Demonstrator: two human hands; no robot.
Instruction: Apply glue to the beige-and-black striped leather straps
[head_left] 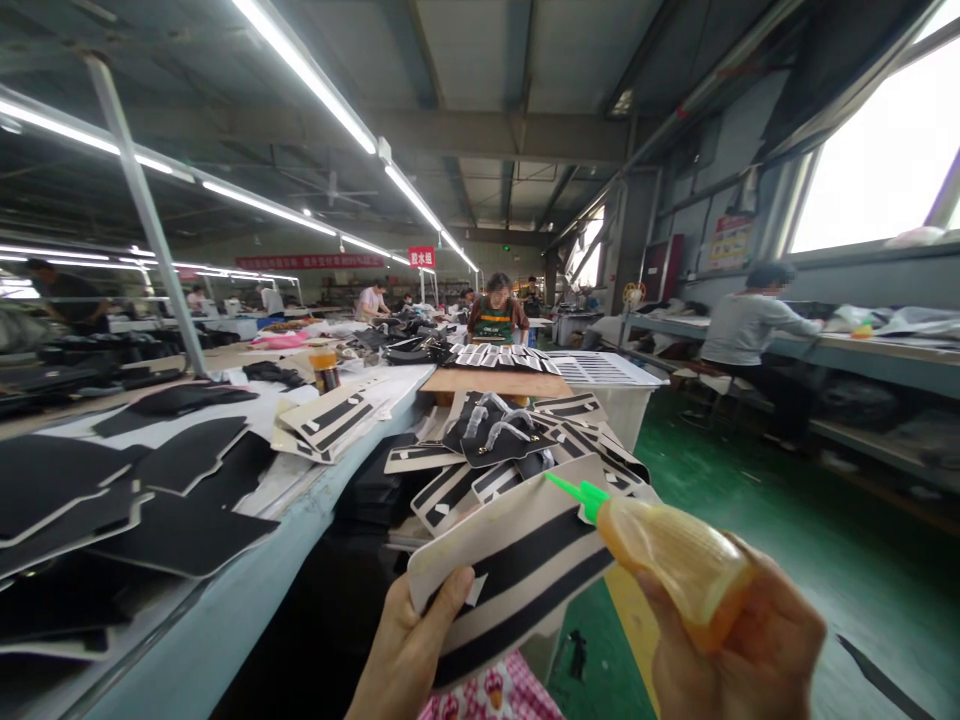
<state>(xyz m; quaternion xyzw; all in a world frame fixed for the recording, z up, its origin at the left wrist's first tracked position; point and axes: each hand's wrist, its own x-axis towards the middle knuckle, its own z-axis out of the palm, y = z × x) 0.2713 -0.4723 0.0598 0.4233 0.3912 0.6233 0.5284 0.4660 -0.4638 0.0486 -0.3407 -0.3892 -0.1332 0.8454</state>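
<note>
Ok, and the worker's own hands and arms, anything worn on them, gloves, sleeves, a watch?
Both are bare. The left hand shows no glove, ring or watch, and no sleeve reaches the visible wrist. The right hand is likewise ungloved, with no ring or strap in view. Little of either forearm shows, so sleeves further up cannot be told.

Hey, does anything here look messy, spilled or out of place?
Nothing spilled. The pile of striped pieces ahead lies loose and fanned at odd angles. The left hand holds one striped piece; the right hand holds a glue bottle.

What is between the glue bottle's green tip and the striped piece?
Nothing: in the head view the green tip of the bottle meets the striped piece directly.
</note>
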